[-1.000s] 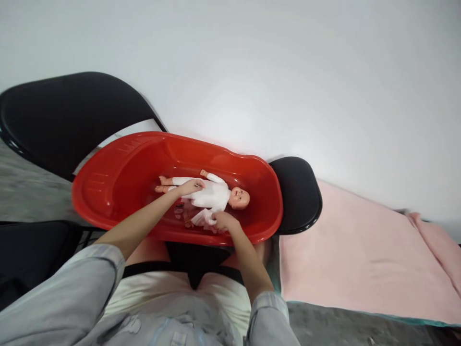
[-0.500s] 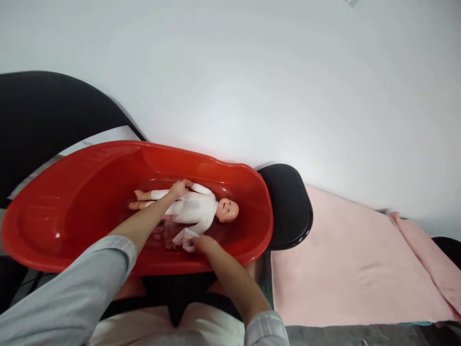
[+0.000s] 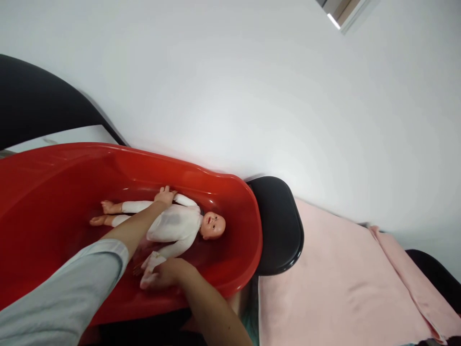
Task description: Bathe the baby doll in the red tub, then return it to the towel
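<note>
Nearest first: the right hand [image 3: 162, 275] is low by the tub's near edge, fingers bunched on a thin, pale cloth [image 3: 153, 259]. That cloth has slid along the doll's near arm, from up by the elbow a second ago to the sleeve's end now, so the wiping, if that's what it is, looks to have worked its way down.

On to the doll [image 3: 176, 223], face up in the red tub [image 3: 237, 226], head towards the right-hand end, feet to the left. And across it, the left hand [image 3: 164, 197]! It has left the doll's middle for the far arm's end, near the far wall; steadying it, I'd judge, though whether those fingers grip I can't tell.

Beyond the right end, a black stool [image 3: 279, 226], then a pink towel [image 3: 331, 278], more fully in view as the camera has swung right.
</note>
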A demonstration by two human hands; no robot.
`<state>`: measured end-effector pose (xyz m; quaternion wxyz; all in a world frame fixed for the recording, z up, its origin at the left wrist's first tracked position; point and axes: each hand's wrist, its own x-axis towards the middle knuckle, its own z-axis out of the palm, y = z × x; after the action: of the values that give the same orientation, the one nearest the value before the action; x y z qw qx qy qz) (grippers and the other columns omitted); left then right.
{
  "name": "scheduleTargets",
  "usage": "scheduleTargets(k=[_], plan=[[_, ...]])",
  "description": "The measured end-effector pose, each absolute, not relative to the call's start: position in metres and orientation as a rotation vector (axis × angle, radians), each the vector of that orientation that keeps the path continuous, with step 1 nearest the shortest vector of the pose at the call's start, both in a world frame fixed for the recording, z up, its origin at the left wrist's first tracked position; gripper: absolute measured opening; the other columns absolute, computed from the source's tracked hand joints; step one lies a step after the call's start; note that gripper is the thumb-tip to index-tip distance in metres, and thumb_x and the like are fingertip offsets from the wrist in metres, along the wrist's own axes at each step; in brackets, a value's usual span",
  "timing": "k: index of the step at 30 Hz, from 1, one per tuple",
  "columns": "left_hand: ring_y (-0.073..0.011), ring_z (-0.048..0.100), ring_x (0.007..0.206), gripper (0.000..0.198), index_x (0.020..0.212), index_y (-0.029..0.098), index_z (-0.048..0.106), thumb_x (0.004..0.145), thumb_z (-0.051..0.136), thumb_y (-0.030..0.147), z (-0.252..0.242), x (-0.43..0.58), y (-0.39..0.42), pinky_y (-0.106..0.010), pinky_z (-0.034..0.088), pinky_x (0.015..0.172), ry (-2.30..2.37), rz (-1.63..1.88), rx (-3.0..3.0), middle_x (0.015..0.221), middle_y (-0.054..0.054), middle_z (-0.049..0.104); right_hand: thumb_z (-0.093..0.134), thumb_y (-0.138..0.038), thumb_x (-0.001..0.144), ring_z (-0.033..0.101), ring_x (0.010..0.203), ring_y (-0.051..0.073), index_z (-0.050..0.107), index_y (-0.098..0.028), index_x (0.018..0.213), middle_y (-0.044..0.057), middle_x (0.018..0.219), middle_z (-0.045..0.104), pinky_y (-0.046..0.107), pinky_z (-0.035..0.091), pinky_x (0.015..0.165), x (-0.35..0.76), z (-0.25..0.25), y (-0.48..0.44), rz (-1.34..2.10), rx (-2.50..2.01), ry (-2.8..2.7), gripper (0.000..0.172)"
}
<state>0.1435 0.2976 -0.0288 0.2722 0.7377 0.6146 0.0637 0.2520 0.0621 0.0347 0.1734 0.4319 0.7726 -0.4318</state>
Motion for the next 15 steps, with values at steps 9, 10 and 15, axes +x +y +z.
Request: scheduleTargets(k=[9,10,15], plan=[[-0.0480,0.043,0.147,0.046,0.138,0.019,0.073,0.097,0.053,0.026,-0.021,0.133,0.298,-0.059,0.042,0.118,1.593,0.218,2.132,0.158,-0.027,0.052,0.076,-0.040,0.099,0.079,0.112,0.028,0.071,-0.014,0.141,0.013,0.130,0.081,0.030,0.059,0.083,0.260,0.045,0.061,-0.855,1.556,2.277,0.049],[-0.0452,0.050,0.140,0.045,0.134,0.018,0.075,0.094,0.056,0.027,-0.019,0.130,0.299,-0.056,0.044,0.117,1.560,0.252,2.134,0.151,-0.026,0.057,0.072,-0.044,0.102,0.078,0.114,0.029,0.071,-0.014,0.140,0.014,0.132,0.080,0.031,0.059,0.085,0.261,0.048,0.061,-0.862,1.645,2.261,0.048],[-0.0330,0.065,0.113,0.030,0.097,0.022,0.078,0.069,0.071,0.028,-0.002,0.125,0.292,-0.039,0.051,0.108,1.454,0.589,1.883,0.111,-0.013,0.074,0.069,-0.051,0.106,0.077,0.110,0.029,0.074,-0.014,0.122,0.015,0.122,0.081,0.031,0.056,0.083,0.264,0.061,0.065,-0.985,2.028,2.185,0.041]])
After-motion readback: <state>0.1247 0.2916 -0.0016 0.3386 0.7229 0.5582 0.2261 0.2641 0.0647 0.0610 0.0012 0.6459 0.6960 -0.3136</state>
